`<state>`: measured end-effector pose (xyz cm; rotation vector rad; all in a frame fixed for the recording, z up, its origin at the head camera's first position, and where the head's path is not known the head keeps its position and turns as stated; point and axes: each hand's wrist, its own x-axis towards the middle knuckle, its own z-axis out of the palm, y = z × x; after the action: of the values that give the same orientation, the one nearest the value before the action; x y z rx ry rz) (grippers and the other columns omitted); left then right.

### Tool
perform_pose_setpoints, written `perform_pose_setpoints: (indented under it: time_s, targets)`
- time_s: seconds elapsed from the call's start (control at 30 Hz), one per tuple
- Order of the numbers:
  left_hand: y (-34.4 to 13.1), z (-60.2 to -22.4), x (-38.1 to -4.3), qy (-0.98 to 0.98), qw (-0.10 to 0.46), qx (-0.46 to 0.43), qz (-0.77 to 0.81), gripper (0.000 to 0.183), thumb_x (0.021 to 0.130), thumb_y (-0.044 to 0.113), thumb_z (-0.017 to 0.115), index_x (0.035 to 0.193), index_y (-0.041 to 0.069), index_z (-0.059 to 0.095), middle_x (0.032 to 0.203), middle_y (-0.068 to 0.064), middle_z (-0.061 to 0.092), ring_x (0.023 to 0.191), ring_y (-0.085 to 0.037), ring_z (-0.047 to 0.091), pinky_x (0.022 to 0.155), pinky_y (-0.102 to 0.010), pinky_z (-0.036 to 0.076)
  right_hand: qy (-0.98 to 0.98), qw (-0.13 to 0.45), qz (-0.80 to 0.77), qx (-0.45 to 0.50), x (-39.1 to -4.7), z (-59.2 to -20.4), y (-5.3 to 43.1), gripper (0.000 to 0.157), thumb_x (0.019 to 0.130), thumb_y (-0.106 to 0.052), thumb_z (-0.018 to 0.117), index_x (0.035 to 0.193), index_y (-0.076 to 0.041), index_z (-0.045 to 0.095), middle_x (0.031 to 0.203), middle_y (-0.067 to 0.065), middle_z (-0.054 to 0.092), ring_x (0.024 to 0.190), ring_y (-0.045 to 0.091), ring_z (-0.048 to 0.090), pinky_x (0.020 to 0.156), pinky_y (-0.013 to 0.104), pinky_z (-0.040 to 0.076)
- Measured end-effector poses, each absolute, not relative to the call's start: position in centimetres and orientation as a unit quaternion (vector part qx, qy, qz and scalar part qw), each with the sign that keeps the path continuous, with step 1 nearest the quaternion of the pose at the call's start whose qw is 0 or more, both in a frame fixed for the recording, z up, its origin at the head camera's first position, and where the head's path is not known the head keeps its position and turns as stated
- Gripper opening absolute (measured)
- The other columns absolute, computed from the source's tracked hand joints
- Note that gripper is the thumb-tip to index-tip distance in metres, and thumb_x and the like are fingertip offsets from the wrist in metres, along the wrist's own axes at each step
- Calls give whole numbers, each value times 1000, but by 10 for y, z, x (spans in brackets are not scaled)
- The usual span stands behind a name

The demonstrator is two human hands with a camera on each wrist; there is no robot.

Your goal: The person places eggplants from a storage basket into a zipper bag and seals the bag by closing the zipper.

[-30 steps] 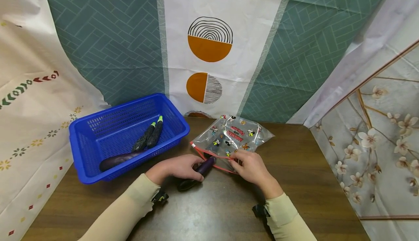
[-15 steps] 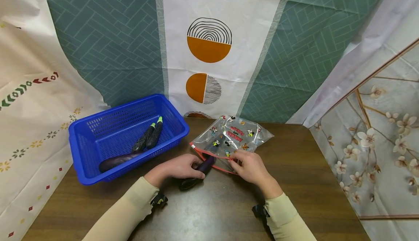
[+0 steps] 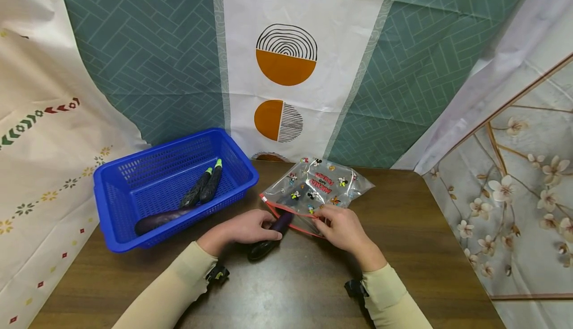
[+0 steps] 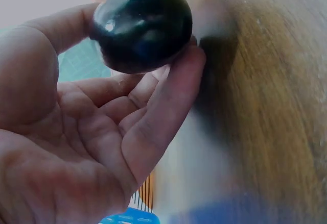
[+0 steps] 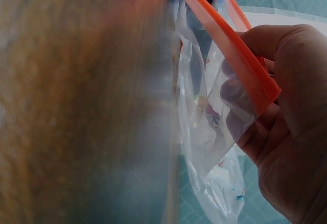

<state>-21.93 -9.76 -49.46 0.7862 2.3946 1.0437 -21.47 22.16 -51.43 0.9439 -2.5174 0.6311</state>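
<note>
My left hand [image 3: 252, 227] grips a dark purple eggplant [image 3: 267, 246] between thumb and fingers. In the left wrist view the eggplant's rounded, glossy end [image 4: 145, 27] faces the camera. Its far end reaches into the mouth of a clear zip bag [image 3: 320, 185] with cartoon prints and a red zip edge. My right hand [image 3: 343, 227] pinches the bag's edge on the right side of the mouth. Seen from the right wrist, the red zip strip [image 5: 232, 48] stands apart from the opposite strip, with the thumb and fingers on the film around it.
A blue perforated basket [image 3: 107, 209] stands on the left of the brown wooden table [image 3: 403, 249]. Inside it lie two dark eggplants with green stems [image 3: 210, 185] and one purple eggplant [image 3: 161, 219]. Patterned cloths [image 3: 286, 120] hang behind and at both sides.
The left hand has shifted slightly right, and the eggplant has slid a little farther into the bag. The right hand keeps its place at the bag's edge.
</note>
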Motion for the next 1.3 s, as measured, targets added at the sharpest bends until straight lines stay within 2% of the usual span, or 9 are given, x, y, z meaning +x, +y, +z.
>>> perform_pose_setpoints:
  time_s: [0.27,0.47,0.5,0.57,0.63,0.73,0.83,1.07,1.3]
  targets:
    - [-96,-496,-215,863,219,248,382,34,104,42,74,115,10,76,95,3,71,83,-11,64,75,-32,54,-899,179,227,330,-214,-514,222,8,94,-14,87,96,-20,82,80,-14,62,67,2,52,58,27,43]
    - [-95,-497,-213,866,215,230,388,46,111,41,65,137,2,70,121,-6,72,107,-17,65,93,-39,57,-898,181,224,332,-215,-516,222,6,95,-15,86,97,-20,82,82,-13,64,67,2,53,57,27,44]
    - [-95,-497,-213,865,218,225,392,49,111,41,65,140,1,68,125,-7,71,109,-17,65,92,-38,57,-898,181,224,333,-215,-516,222,7,95,-15,86,97,-20,82,82,-13,64,67,2,54,58,27,45]
    - [-96,-498,-212,858,231,215,406,51,111,40,65,144,1,65,126,-8,70,105,-18,67,81,-39,62,-898,182,225,332,-215,-516,222,9,93,-14,87,97,-20,82,82,-13,64,68,2,54,58,28,45]
    - [-97,-499,-211,849,244,209,420,50,110,39,67,143,0,64,122,-9,69,96,-19,68,66,-39,63,-899,182,225,330,-215,-516,222,10,92,-13,88,96,-20,82,82,-13,64,68,2,54,58,28,45]
    - [-100,-499,-210,837,258,208,435,48,108,36,70,139,0,65,115,-8,68,84,-19,67,55,-39,60,-898,181,225,330,-215,-515,221,10,92,-14,89,96,-19,82,82,-12,65,68,3,54,58,28,46]
    - [-102,-497,-209,834,265,210,436,49,104,32,75,140,1,65,113,-7,67,80,-18,66,57,-37,59,-899,179,225,330,-215,-514,221,9,93,-14,89,96,-19,82,83,-12,66,68,3,55,58,28,46]
    - [-106,-495,-209,829,279,210,437,68,95,22,79,155,-2,56,119,-9,67,82,-19,66,61,-35,60,-903,169,226,325,-215,-513,221,8,94,-14,88,96,-20,82,84,-12,67,69,3,56,59,28,47]
    - [-109,-495,-213,826,274,237,432,72,85,12,82,152,-4,58,118,-9,67,88,-18,67,67,-34,60,-902,168,224,328,-216,-514,222,9,93,-14,87,96,-20,81,85,-13,67,68,3,56,58,27,47]
